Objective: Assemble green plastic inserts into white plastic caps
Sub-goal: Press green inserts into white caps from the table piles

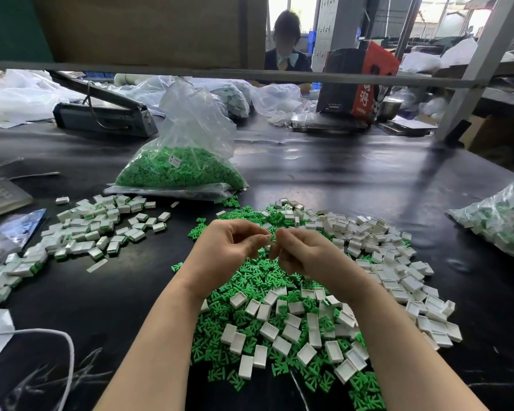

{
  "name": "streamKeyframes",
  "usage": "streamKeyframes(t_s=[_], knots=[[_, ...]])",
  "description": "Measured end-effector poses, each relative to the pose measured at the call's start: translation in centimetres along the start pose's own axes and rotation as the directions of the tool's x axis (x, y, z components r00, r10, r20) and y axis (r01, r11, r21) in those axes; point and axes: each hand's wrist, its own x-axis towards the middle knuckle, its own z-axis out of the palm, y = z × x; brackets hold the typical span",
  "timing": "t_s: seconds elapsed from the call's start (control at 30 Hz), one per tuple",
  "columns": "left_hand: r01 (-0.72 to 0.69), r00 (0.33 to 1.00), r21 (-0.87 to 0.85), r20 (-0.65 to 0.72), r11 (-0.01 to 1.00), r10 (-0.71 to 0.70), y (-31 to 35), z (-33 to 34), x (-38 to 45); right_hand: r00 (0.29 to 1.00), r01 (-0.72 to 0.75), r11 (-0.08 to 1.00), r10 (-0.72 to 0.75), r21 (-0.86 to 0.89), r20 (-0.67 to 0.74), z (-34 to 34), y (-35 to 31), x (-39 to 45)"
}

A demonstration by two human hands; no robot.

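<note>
My left hand (224,250) and my right hand (301,255) meet fingertip to fingertip above a heap of loose green inserts (258,280) and empty white caps (377,256) on the black table. The left fingers pinch a small white cap (268,239). My right hand's fingers are curled against that cap; what they hold is hidden. A pile of caps with green inserts fitted (86,232) lies to the left.
A clear bag of green inserts (178,167) stands behind the heap. Another bag of assembled caps (505,215) lies at the right edge. A heat sealer (104,114), a white cable (63,351) and a seated person (287,51) across the table are also in view.
</note>
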Motion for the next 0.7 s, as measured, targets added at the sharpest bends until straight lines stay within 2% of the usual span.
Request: streamKeyframes(t_s=[0.07,0.2,0.33,0.4,0.53,0.7], knots=[[-0.009,0.999,-0.056,-0.036,0.998,0.007,0.3,0.3,0.1,0.997,-0.071,0.989,0.073,0.126,-0.011,0.1,-0.1,0.0],[-0.039,0.995,-0.108,-0.097,0.993,0.028,0.7,1.1,0.2,0.988,-0.156,0.957,0.147,0.246,0.054,0.5,0.2,0.4],[-0.019,0.990,-0.149,-0.144,0.989,-0.003,0.5,1.4,0.4,0.986,-0.166,0.833,0.129,0.528,0.108,0.9,0.4,0.7],[-0.013,0.988,-0.177,-0.153,0.984,-0.015,0.4,1.5,0.5,0.985,-0.170,0.779,0.120,0.604,0.122,1.2,0.3,0.8],[0.013,0.990,-0.226,-0.133,0.974,-0.044,0.0,1.7,0.6,0.979,-0.201,0.767,0.131,0.609,0.158,1.6,0.3,1.0],[0.038,0.992,-0.279,-0.109,0.959,-0.071,-0.2,2.1,0.9,0.982,-0.188,0.755,0.141,0.628,0.125,1.6,0.5,1.1]])
